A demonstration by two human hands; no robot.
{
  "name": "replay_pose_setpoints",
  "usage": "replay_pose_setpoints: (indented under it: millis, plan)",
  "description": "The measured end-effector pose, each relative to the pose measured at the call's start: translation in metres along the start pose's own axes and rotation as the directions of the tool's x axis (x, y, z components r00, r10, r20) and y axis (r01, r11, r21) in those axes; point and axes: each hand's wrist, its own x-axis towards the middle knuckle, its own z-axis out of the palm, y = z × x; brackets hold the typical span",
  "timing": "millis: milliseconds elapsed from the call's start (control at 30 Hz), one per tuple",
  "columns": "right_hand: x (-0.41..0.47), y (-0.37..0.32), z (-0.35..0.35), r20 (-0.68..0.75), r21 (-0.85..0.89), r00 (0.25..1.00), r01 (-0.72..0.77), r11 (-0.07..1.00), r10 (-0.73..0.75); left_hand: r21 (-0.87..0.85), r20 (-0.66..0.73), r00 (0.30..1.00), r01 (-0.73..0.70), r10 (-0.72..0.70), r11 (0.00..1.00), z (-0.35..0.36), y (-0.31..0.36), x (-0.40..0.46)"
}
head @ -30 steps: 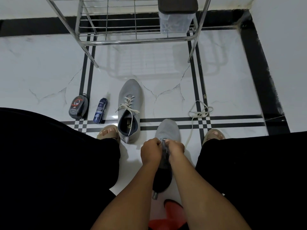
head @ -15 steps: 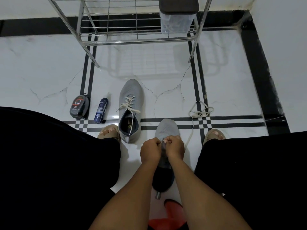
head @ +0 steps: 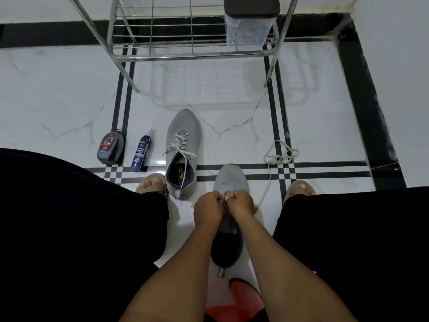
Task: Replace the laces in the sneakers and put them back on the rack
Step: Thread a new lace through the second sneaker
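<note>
White marble floor [head: 69, 89] lies bare toward eleven o'clock. Both fists, left hand [head: 208, 209] and right hand [head: 240, 203], have crept toeward on the near sneaker [head: 229, 180], pinching its lace [head: 267, 182]; rack [head: 185, 52] at twelve.

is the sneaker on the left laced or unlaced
Laced. The left sneaker has a cream lace criss-crossed through its eyelets, ends loose, standing upright on the floor.

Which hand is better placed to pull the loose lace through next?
Right hand: the loose lace trails on its side of the sneaker. Left hand grips the opposite side.
</note>
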Motion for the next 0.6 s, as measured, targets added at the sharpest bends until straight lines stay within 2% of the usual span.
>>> replay_pose_setpoints:
  millis: [33, 100, 167, 233, 300, 367, 467, 533, 600]
  plan:
    - [-0.004, -0.003, -0.001, -0.021, -0.148, 0.995, 0.092, 0.985, -0.096, 0.005, -0.002, 1.000, 0.000, 0.000, 1.000, 0.000, -0.001, 0.000]
    - [-0.008, -0.004, -0.001, -0.065, -0.280, 0.971, 0.202, 0.939, -0.228, 0.002, -0.009, 1.000, 0.001, -0.001, 1.000, 0.000, -0.002, 0.002]
    - [-0.008, 0.001, 0.001, -0.142, -0.212, 0.969, 0.169, 0.963, -0.201, -0.012, 0.003, 1.000, -0.015, 0.015, 1.000, -0.001, 0.002, 0.004]
    - [-0.008, 0.007, 0.004, -0.217, -0.022, 0.970, 0.105, 0.994, -0.107, -0.017, 0.024, 0.999, -0.033, 0.033, 0.999, -0.002, 0.006, 0.007]
    - [-0.009, 0.009, 0.004, -0.215, 0.053, 0.971, 0.116, 0.992, -0.102, -0.020, 0.029, 0.999, -0.024, 0.024, 1.000, -0.003, 0.005, 0.009]
    - [-0.009, 0.009, 0.001, -0.217, 0.051, 0.964, 0.170, 0.984, -0.155, -0.026, 0.032, 0.999, -0.009, 0.010, 1.000, -0.002, 0.002, 0.012]
    - [-0.007, 0.009, -0.004, -0.173, -0.098, 0.959, 0.210, 0.973, -0.224, -0.071, 0.028, 1.000, 0.007, -0.005, 0.997, 0.000, 0.000, 0.013]
    - [-0.005, 0.011, -0.004, -0.143, -0.028, 0.980, 0.134, 0.991, -0.137, -0.112, 0.023, 0.999, 0.038, -0.035, 0.993, 0.002, -0.001, 0.015]
    - [-0.004, 0.011, -0.004, -0.118, 0.135, 0.993, 0.006, 0.991, 0.010, -0.109, 0.025, 0.999, 0.048, -0.045, 0.993, 0.004, -0.003, 0.016]
